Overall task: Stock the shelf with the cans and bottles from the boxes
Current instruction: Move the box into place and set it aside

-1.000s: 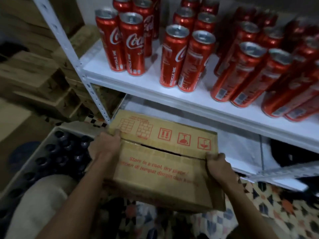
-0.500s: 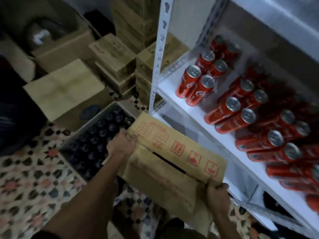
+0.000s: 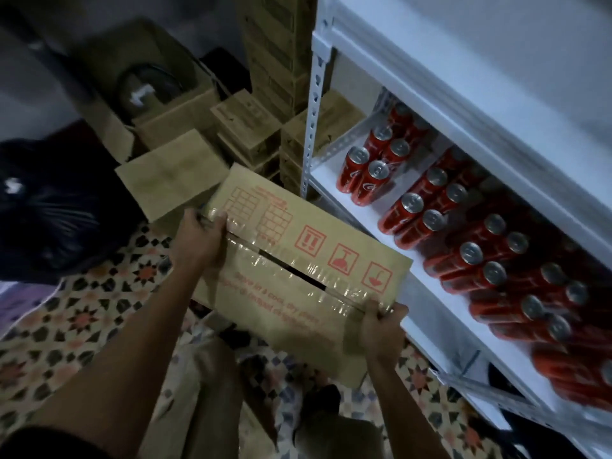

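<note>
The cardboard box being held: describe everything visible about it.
The cardboard box is brown and flat, held tilted in the air beside the white shelf. Red handling symbols and red text mark its top. Clear tape runs along the centre seam, where a dark slit gapes. The left hand grips its left end, the right hand its right end.

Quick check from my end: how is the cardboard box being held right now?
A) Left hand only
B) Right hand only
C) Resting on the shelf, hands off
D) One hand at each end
D: the left hand grips one end of the box and the right hand grips the other, with the box held in front of the shelf, not on it.
</note>
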